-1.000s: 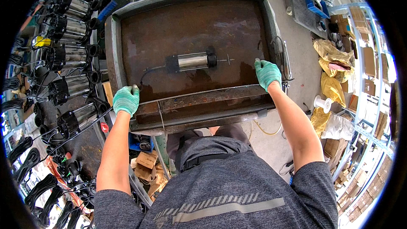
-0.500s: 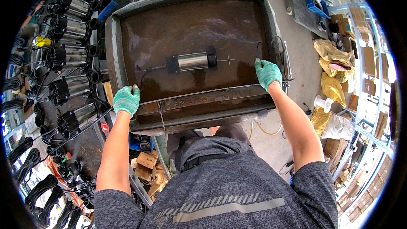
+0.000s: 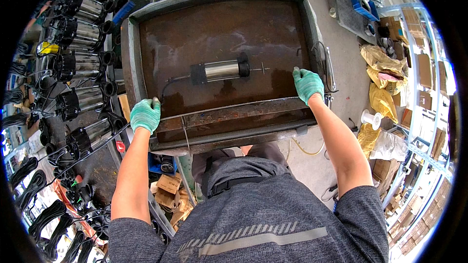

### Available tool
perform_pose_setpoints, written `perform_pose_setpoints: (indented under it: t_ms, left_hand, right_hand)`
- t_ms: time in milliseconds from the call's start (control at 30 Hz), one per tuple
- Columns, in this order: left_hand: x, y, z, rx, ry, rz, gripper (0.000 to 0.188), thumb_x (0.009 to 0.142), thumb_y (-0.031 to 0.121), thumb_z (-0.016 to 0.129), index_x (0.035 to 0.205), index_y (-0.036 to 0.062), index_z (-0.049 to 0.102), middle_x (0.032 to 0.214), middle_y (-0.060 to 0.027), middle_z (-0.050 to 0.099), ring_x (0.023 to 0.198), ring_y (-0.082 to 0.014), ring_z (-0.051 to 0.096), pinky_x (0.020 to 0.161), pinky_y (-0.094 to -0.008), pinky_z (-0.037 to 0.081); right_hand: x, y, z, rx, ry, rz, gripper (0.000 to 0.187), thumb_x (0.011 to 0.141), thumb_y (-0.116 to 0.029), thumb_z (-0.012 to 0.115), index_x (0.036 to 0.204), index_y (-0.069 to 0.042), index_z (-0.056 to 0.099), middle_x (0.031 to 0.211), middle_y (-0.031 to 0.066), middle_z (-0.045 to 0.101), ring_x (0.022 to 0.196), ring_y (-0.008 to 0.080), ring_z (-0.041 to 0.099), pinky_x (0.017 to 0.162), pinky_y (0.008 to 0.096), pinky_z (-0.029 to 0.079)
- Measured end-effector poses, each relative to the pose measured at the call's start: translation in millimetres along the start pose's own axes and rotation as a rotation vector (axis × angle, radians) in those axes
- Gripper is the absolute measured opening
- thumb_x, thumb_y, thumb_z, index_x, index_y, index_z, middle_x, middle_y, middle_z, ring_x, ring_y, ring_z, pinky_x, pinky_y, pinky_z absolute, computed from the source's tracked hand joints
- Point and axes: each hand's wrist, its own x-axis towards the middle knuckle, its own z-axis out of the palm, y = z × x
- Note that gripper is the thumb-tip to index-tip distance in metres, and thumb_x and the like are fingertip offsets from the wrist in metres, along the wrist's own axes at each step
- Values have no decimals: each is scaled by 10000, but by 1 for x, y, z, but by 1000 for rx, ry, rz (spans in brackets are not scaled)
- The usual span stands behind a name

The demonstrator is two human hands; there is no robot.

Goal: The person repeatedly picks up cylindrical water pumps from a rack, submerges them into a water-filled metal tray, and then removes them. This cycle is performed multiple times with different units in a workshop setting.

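Observation:
A metal tank (image 3: 132, 63) with a wet brown inside stands before me. In it lies a cylindrical pump-like unit (image 3: 222, 71), with a shiny steel body and black ends. A dark cable leaves its left end; a thin rod with a crosspiece (image 3: 263, 68) points right. My left hand (image 3: 145, 115), in a green glove, is closed on the tank's left rim near the front. On the right rim my right hand (image 3: 308, 85), gloved alike, is closed too, its thumb towards the inside. Both hands are apart from the unit. A metal strip (image 3: 234, 111) runs across the tank between them.
Several similar steel-and-black units (image 3: 87, 34) line the bench at left, with coiled black cables (image 3: 36, 185) below. Cardboard boxes (image 3: 168, 185) sit low beside my left arm. Yellow sacks (image 3: 382, 83), a white spool (image 3: 371, 119) and blue shelving (image 3: 414, 97) stand at right.
The pale streaks on the wet brown surface have shifted and faded in part. My hands and the steel unit stay in place.

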Motion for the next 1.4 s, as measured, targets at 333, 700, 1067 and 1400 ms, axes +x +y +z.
perform_pose_setpoints:
  t_ms: [333,700,1067,1400]
  left_hand:
    - [0,0,0,-11,1,-3,491,1026,426,482,926,40,769,991,-249,717,967,-447,682,883,-526,533]
    - [0,-2,2,-2,13,2,492,1024,429,487,923,42,772,981,-245,720,949,-449,683,871,-528,534]
    - [-1,0,-1,1,16,17,493,1027,422,479,909,37,764,974,-240,719,942,-449,681,866,-530,533]
    - [0,0,0,5,8,5,485,1025,419,481,930,39,769,983,-244,719,952,-446,683,877,-527,531]
  right_hand:
    - [-1,0,-1,4,-10,2,536,1050,-510,414,1015,-104,762,1067,216,721,1041,446,670,922,524,532]
    - [1,2,3,17,11,6,537,1043,-515,422,1002,-102,762,1049,221,717,1019,457,666,903,531,533]
    - [2,2,2,14,3,-4,530,1042,-511,428,1021,-104,766,1058,218,719,1029,453,666,913,527,534]
    - [1,2,2,4,4,11,526,1044,-510,426,1026,-107,763,1073,222,717,1039,454,666,924,528,532]
